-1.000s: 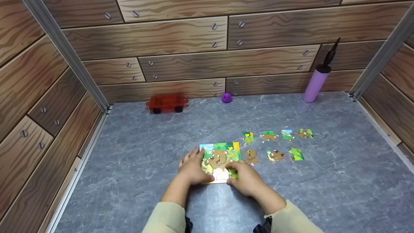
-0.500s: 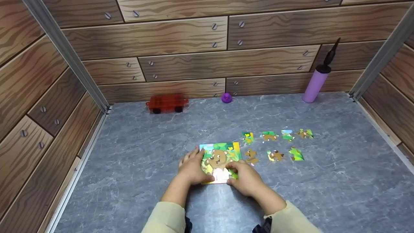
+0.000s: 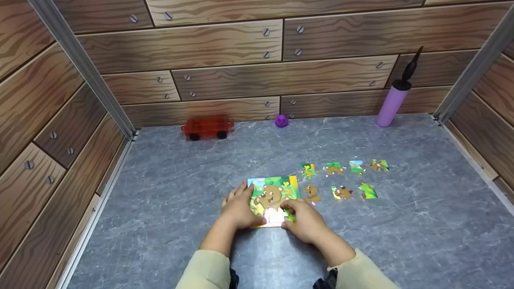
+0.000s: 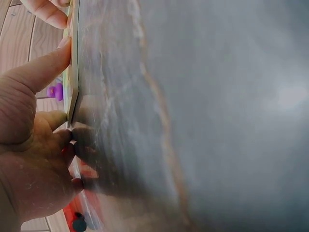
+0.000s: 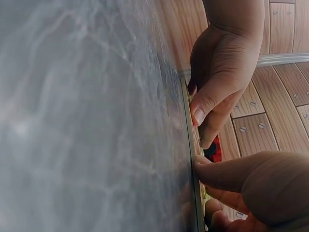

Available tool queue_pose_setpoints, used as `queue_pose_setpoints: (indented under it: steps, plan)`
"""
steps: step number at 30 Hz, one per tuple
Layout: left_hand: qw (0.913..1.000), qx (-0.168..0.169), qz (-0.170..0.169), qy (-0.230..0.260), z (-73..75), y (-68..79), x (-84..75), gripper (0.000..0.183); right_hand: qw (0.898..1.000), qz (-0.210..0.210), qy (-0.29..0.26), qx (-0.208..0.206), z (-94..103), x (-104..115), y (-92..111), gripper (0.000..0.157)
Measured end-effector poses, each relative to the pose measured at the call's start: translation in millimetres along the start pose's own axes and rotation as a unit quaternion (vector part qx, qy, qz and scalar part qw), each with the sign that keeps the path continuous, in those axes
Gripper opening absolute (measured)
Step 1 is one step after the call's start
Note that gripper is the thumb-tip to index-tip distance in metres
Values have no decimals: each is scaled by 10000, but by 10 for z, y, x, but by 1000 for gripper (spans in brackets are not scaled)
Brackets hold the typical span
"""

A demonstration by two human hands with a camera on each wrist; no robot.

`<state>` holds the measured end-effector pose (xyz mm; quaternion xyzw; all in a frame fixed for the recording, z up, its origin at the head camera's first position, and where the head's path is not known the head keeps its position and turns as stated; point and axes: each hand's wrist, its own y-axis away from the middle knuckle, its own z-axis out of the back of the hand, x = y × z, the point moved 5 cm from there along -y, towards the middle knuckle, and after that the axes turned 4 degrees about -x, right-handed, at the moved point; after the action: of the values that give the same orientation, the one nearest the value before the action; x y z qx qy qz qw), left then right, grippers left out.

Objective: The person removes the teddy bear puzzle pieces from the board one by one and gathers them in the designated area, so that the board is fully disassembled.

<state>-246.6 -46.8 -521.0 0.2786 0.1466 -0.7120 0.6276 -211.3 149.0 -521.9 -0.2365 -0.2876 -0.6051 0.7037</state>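
Observation:
A small jigsaw puzzle board [image 3: 293, 182] with a brown bear picture lies flat on the grey table. My left hand [image 3: 239, 210] holds it at the left side, fingers along that edge and thumb at the bottom edge. At the lower right corner, my right hand [image 3: 307, 220] has thumb and index finger on a green puzzle piece [image 3: 290, 217], which sits in the board and is partly covered. Seen from the side in the left wrist view, the left thumb [image 4: 46, 67] touches the board's edge. The right wrist view has both thumbs along that edge.
Several loose puzzle pieces [image 3: 342, 193] lie in two rows right of the board; one bear piece [image 3: 311, 193] is close beside it. Along the back wall stand a red toy wagon [image 3: 207, 127], a purple toy duck [image 3: 281, 121] and a purple hand pump [image 3: 391, 106].

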Motion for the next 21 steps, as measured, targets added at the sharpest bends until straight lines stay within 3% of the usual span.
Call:
queue_pose_setpoints:
  steps: [21]
  plan:
    - [10000,-18,27,14,-8,-9,10,112,9999,-30,-111,-69,6,-3,4,43]
